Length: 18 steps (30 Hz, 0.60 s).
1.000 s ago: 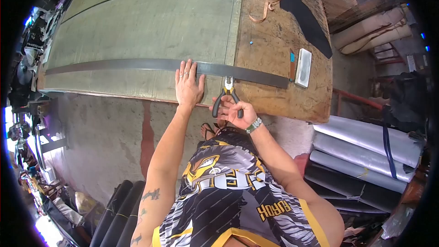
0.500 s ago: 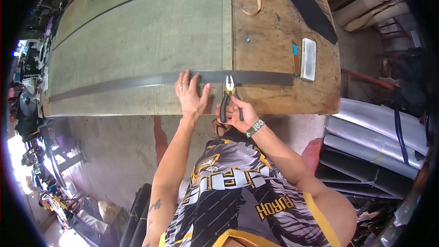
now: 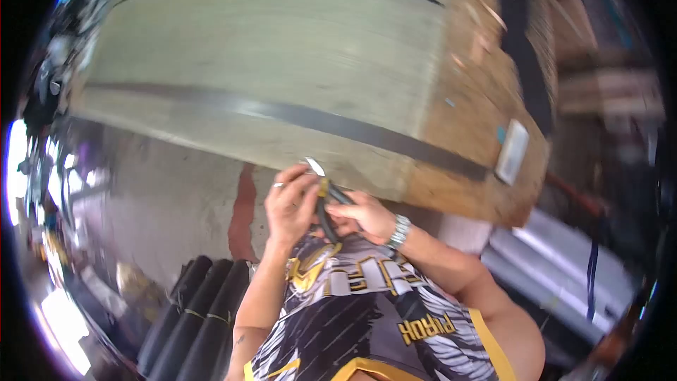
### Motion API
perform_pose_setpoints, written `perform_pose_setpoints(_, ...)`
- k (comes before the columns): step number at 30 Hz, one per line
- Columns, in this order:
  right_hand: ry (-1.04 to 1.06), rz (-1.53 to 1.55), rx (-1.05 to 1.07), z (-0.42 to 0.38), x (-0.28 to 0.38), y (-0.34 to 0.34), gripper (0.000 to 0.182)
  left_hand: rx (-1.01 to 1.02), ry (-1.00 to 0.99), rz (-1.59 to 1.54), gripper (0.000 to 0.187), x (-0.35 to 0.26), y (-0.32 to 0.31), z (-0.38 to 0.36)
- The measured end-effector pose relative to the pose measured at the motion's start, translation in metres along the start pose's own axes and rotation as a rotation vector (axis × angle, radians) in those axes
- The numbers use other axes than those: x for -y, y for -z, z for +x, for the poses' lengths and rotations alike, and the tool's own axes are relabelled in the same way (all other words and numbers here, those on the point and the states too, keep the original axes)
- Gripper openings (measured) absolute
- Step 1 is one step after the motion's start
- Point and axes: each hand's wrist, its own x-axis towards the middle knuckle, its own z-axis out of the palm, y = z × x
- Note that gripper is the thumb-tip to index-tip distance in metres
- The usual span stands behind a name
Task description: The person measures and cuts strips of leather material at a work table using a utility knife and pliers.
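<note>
My right hand (image 3: 367,217) holds a pair of pliers (image 3: 326,197) by its black and yellow handles, close in front of my body. Their metal jaws point up and to the left. Beside the jaws is my left hand (image 3: 290,204), fingers bent together near the pliers' head; what they pinch, if anything, is too small to make out. A long dark metal strip (image 3: 338,125) lies across the table (image 3: 247,42), beyond both hands and touched by neither.
At the table's right end lie a whetstone-like block (image 3: 512,152) and a black piece of material (image 3: 518,21). Dark rolls (image 3: 204,317) stand at the lower left. Silvery rolls (image 3: 557,261) lie at the lower right. A thin dark strip curves across the table's far part.
My left hand has lifted off the metal strip and come to the pliers' head. The pliers have moved down and left, towards my body. The view has turned and is blurred.
</note>
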Motion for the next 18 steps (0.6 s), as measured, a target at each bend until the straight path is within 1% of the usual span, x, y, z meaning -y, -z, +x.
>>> perform_pose_setpoints(1,-0.027,-0.016,0.013,0.016,0.003,-0.014,0.029,0.001,0.042,0.019,0.027,0.013,0.018,0.001)
perform_pose_setpoints(3,-0.067,-0.048,0.033,0.054,0.008,-0.04,0.027,-0.085,0.069,-0.04,0.024,0.04,0.053,0.011)
perform_pose_setpoints(4,-0.08,-0.118,0.052,0.076,0.008,-0.054,0.027,-0.123,0.055,-0.066,0.023,0.06,0.072,0.015)
perform_pose_setpoints(5,-0.066,-0.18,0.061,0.064,0.007,-0.051,0.028,-0.143,0.019,-0.099,0.021,0.054,0.068,0.008)
perform_pose_setpoints(6,-0.061,-0.212,0.081,0.08,0.008,-0.066,0.021,-0.134,0.014,-0.097,0.02,0.066,0.085,0.011)
perform_pose_setpoints(7,-0.073,-0.229,0.064,0.111,0.004,-0.094,0.014,-0.15,0.019,-0.101,0.019,0.091,0.118,0.015)
perform_pose_setpoints(9,-0.072,-0.24,0.079,0.149,0.001,-0.138,0.016,-0.223,-0.002,-0.137,0.018,0.125,0.163,0.023)
perform_pose_setpoints(11,-0.092,-0.286,0.081,0.185,-0.004,-0.183,0.019,-0.349,0.012,-0.142,0.017,0.144,0.22,0.027)
perform_pose_setpoints(12,-0.093,-0.274,0.088,0.202,-0.004,-0.202,0.019,-0.459,0.108,-0.268,0.013,0.146,0.247,0.032)
perform_pose_setpoints(13,-0.087,-0.26,0.112,0.225,-0.01,-0.224,0.019,-0.533,0.144,-0.259,0.007,0.155,0.286,0.033)
perform_pose_setpoints(15,-0.107,-0.302,0.046,0.273,-0.021,-0.259,0.015,-0.723,0.299,-0.48,0.009,0.18,0.353,0.032)
perform_pose_setpoints(17,-0.131,-0.358,-0.018,0.32,-0.03,-0.278,0.013,-0.823,0.368,-0.645,0.013,0.209,0.417,0.023)
perform_pose_setpoints(18,-0.141,-0.389,-0.004,0.34,-0.031,-0.288,0.013,-0.845,0.429,-0.646,0.015,0.224,0.444,0.013)
